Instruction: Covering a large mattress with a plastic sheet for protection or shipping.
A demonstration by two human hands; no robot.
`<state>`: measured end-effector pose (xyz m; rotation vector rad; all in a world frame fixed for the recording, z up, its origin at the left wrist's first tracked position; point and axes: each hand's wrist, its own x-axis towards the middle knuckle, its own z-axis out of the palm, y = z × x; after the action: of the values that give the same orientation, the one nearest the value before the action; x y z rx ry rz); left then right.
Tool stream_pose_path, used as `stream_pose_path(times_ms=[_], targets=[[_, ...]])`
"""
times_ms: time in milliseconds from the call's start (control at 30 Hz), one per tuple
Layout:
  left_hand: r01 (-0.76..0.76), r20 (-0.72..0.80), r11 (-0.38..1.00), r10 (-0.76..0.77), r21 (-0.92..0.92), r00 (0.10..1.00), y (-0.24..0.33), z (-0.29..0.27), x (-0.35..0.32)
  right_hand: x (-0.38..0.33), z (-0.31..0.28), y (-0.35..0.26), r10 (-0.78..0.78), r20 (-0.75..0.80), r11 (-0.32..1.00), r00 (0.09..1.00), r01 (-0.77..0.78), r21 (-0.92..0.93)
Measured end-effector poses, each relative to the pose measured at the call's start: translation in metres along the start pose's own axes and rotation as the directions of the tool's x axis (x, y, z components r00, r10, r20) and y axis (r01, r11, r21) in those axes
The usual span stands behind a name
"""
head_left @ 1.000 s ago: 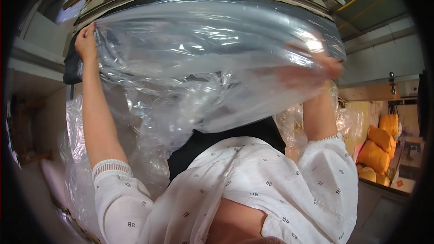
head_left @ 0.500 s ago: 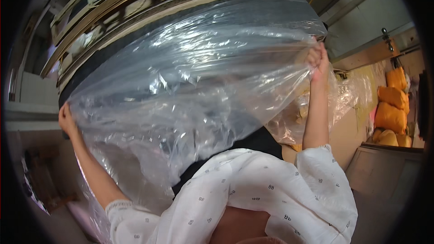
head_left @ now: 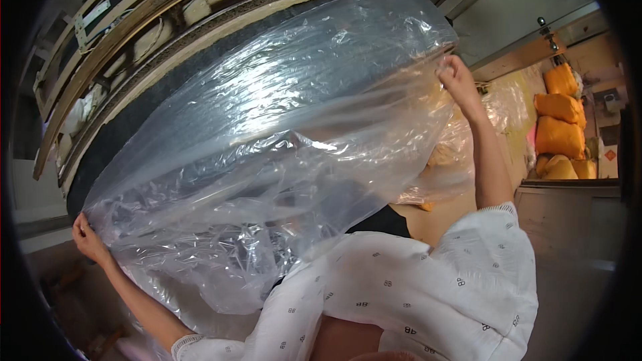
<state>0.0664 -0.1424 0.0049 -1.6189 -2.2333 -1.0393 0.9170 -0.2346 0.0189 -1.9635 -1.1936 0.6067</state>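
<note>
Pinching the left corner of a broad, clear, crinkled plastic sheet (head_left: 267, 97), the bare left hand (head_left: 91, 239) is sitting well apart from the bare right hand (head_left: 459, 83), whose fingers are pinching the right edge. The sheet is lying across the flat, dark grey worktop (head_left: 119, 139), its nearer folds hanging near the white, patterned shirt (head_left: 401, 287).

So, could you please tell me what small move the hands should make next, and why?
Perhaps ease the left hand and right hand slightly apart: they're at opposite ends of the clear plastic sheet, whose near part is crumpled while its far part lies flatter over the dark surface.
</note>
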Motion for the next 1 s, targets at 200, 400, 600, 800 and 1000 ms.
stream_pose_path(times_ms=[200, 400, 600, 800, 1000], targets=[[-0.042, -0.046, 0.999, 0.043, 0.03, 0.998, 0.003, -0.003, -0.003, 0.014, -0.002, -0.041, -0.317, -0.144, 0.785, 0.937, 0.173, -0.595], [-0.037, -0.044, 0.999, 0.037, 0.013, 0.998, -0.007, 0.006, -0.002, 0.112, 0.022, -0.053, -0.402, -0.147, 0.798, 0.904, 0.268, -0.54], [0.003, -0.002, 1.0, -0.003, 0.028, 1.0, 0.019, -0.007, -0.003, 0.148, 0.012, -0.047, -0.04, 0.177, 0.999, 0.983, 0.035, 0.032], [0.052, -0.059, 0.993, -0.059, -0.11, 0.996, 0.005, -0.023, -0.005, 0.159, 0.049, -0.044, -0.349, 0.03, 0.933, 0.937, 0.35, -0.081], [0.129, -0.13, 0.932, -0.182, -0.339, 0.975, -0.048, -0.124, -0.011, 0.119, 0.085, -0.071, -0.57, -0.103, 0.804, 0.815, 0.529, -0.271]])
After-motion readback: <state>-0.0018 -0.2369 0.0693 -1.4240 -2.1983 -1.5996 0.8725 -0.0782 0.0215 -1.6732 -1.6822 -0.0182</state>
